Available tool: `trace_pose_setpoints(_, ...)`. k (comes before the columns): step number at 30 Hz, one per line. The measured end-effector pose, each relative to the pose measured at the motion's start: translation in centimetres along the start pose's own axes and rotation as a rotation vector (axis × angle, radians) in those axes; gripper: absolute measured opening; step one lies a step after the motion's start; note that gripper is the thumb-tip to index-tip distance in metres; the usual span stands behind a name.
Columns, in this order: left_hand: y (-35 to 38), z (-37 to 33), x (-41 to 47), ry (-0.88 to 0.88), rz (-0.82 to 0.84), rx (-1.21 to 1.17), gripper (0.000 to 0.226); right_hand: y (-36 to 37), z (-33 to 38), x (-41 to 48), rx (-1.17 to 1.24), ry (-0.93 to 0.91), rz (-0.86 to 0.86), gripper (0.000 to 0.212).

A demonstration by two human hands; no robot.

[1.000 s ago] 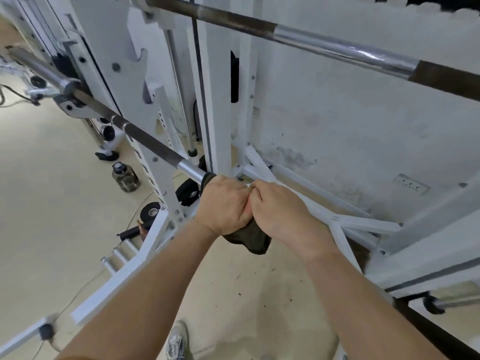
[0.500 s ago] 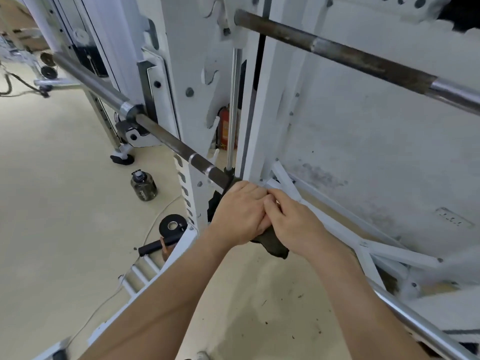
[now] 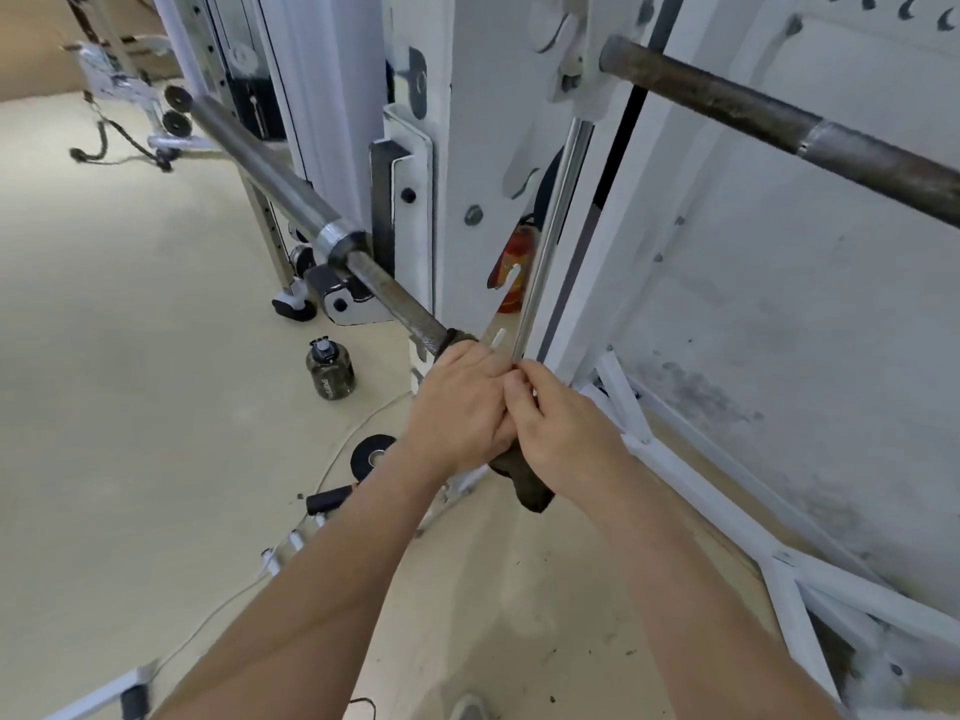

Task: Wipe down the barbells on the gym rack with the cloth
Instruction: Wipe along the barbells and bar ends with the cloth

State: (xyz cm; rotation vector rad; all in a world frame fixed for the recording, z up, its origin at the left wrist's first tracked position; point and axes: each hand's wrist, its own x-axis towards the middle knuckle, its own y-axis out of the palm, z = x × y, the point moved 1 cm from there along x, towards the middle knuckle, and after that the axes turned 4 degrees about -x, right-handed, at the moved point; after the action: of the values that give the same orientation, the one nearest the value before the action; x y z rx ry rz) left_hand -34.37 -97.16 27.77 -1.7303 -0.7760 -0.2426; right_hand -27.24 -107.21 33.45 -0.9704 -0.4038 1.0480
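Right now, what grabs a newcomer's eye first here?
The left hand and right hand grip a dark olive cloth on the long grey steel barbell, centre frame. A rust-brown second barbell crosses the upper right; a dark camouflage bottle stands on the floor left of the hands.

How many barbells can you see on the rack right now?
2. The lower barbell slants from upper left down to the cloth, which the left hand and right hand grip round it. The rusty upper barbell sits at top right. Others may be out of frame.
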Motion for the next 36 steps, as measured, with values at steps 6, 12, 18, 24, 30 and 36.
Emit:
trace_pose_setpoints(6, -1.4, 3.3, 0.5, -0.049, -0.023, -0.009, 0.035, 0.5, 2.7, 2.8, -0.067, -0.029, 0.072, 0.048)
trace_pose_setpoints(12, -3.3, 7.7, 1.6, -0.171, -0.023, -0.015, 0.032, 1.8, 4.6, 5.2, -0.077, -0.093, -0.001, 0.026)
trace_pose_setpoints(18, -5.9, 10.9, 2.4, -0.159, 0.051, -0.007, 0.034, 3.4, 7.9, 7.1, -0.183, -0.235, -0.331, 0.035)
trace_pose_setpoints(24, -12.2, 15.2, 4.5, -0.341, -0.306, -0.321, 0.016, 3.9, 14.7, 9.8, 0.368, -0.270, -0.603, 0.033)
trace_pose_setpoints(30, -18.5, 21.2, 7.1, -0.327, -0.493, -0.369, 0.019, 5.2, 23.3, 15.4, 0.487, -0.322, -0.762, 0.046)
trace_pose_setpoints(36, -14.9, 27.3, 9.0, -0.127, -0.226, -0.133, 0.024, 6.9, 22.7, 19.8, -0.012, -0.231, -0.440, 0.032)
